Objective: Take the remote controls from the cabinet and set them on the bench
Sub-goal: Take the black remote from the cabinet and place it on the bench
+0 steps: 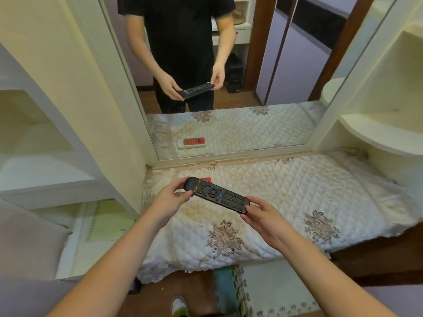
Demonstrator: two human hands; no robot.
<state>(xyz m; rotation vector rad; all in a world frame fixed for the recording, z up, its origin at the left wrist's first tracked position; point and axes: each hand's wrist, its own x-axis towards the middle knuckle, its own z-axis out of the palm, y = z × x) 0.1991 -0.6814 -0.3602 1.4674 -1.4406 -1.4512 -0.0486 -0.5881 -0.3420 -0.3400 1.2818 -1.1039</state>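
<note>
Remote control [217, 195]: black, slim, rows of buttons up, held level above the quilted desk [286, 191].
Handling: judged light, stiff, smooth-cased; best gripped at both ends.
Left hand [170, 197]: fingers pinched on the far end.
Right hand [263, 216]: fingertips closed on the near end.
Second remote [206, 180]: red-faced, seen lying on the desk, mostly hidden behind the black one.

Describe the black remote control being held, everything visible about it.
The black remote control is long, slim and looks like plastic, with rows of dark buttons, a round ring pad and a few coloured keys. It is held buttons up over the quilted bench, the left hand pinching its far end, the right hand its near end.
</note>
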